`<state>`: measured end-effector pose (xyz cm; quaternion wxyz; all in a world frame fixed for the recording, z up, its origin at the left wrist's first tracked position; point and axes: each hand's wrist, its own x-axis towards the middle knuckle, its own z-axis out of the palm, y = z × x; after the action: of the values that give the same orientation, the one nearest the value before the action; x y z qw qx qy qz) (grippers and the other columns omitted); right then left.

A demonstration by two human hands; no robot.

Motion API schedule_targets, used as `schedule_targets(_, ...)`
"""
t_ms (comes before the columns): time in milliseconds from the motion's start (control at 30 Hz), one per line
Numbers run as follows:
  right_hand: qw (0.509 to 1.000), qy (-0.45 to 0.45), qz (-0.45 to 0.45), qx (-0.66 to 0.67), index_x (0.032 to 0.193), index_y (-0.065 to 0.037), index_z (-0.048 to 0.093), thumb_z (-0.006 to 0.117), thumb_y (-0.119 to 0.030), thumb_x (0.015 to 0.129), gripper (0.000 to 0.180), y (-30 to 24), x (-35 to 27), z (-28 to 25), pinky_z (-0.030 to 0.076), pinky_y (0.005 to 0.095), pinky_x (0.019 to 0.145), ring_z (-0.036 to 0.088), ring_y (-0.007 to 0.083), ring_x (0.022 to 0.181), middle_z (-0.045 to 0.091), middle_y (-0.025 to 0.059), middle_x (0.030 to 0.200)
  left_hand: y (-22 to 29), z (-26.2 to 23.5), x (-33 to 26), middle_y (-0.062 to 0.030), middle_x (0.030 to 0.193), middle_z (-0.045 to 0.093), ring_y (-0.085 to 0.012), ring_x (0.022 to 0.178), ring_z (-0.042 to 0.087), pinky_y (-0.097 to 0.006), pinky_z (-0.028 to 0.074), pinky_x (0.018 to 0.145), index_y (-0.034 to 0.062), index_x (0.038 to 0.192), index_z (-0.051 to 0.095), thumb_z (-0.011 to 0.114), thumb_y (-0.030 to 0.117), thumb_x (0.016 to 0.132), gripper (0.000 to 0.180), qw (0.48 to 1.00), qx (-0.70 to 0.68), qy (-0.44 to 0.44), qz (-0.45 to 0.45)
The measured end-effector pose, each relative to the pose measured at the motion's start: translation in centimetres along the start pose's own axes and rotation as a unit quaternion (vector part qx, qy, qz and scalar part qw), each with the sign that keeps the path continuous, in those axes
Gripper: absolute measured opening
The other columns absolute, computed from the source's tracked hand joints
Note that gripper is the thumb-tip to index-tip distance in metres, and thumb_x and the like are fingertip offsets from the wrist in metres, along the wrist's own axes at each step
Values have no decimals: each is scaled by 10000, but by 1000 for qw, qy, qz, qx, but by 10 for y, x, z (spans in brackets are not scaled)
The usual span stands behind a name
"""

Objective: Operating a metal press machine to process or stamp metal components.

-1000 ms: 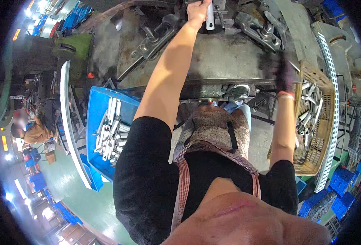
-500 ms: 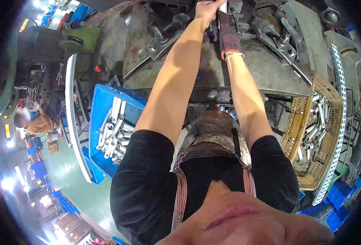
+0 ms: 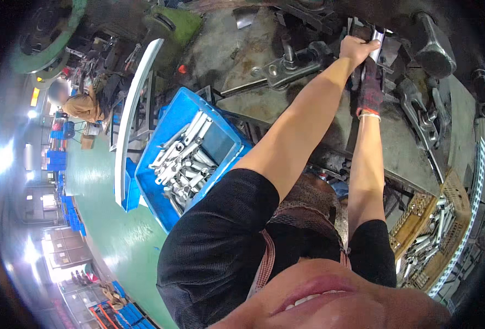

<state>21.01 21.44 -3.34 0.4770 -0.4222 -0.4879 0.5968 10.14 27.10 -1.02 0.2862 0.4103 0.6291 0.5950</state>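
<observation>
My bare left hand (image 3: 357, 50) is closed with its thumb and fingers around a shiny metal bar (image 3: 377, 44) at the dark machine. Just below it my right hand (image 3: 370, 90), in a dark, stained glove with a red cuff, is closed at the lower end of the same bar; its fingertips are hidden. Steel clamps are bolted to the machine bed on both sides, one left clamp (image 3: 293, 67) and one right clamp (image 3: 419, 114).
A blue bin (image 3: 160, 129) of silvery wrench-like pieces (image 3: 186, 167) stands left of my arm. To the right a tan plastic basket (image 3: 456, 211) holds similar pieces. A heavy round-faced metal block (image 3: 435, 52) sits at the far right. Someone in brown (image 3: 82, 106) works far left.
The view has swung left, so bench, bins and arms appear farther right. Both hands stay together at the metal bar.
</observation>
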Motion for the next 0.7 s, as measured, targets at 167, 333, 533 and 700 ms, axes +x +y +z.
schedule_targets(167,990,-63,77,97,1425,-99,582,483,-452,1080,503,11,18,-15,510,269,782,618,88,976,643,-5,1166,-5,0,7,-25,592,610,-105,469,488,-312,374,436,-8,786,793,901,409,778,431,997,-5,-55,-54)
schedule_targets(333,994,-35,1,102,1382,-78,594,512,-449,1068,493,37,36,-4,493,293,832,610,143,1012,653,21,1193,-12,4,10,-71,642,688,-142,551,600,-344,475,539,-37,767,781,883,370,781,419,1000,-11,-16,8)
schedule_targets(533,988,21,-65,-136,1399,-68,599,508,-516,1055,572,56,38,-13,469,335,945,608,215,1119,667,71,1240,-1,-2,-3,-108,680,712,-136,652,639,-372,529,673,-2,796,776,804,468,806,471,991,129,-2,24)
schedule_targets(700,999,23,14,-44,1354,-47,641,525,-528,1048,582,54,36,-24,448,335,1003,591,194,1122,672,75,1219,3,-12,-8,-193,968,757,-407,982,718,-469,567,878,151,941,818,693,676,827,551,971,228,-69,22)
